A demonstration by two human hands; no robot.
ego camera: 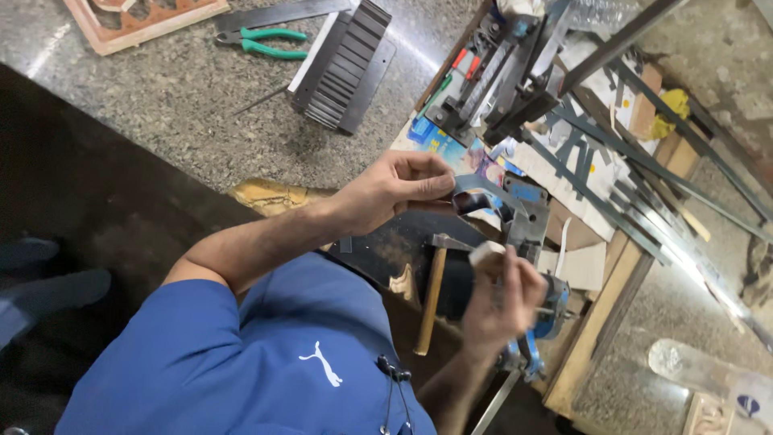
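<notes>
Two hands at work: left hand (394,189) pinching a curved metal strip (481,193) just above the blue bench vise (527,221); right hand (501,298) closed around the vise handle below. Best done holding the strip steady and turning slowly. Wooden-handled hammer (431,298) lying between both hands on the tabletop (600,322).

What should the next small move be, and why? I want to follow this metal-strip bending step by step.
Probably feed the curved metal strip a little further into the blue bending tool: the left hand pinches the strip right at the tool's mouth, while the right hand already grips the tool's handle below.
</notes>
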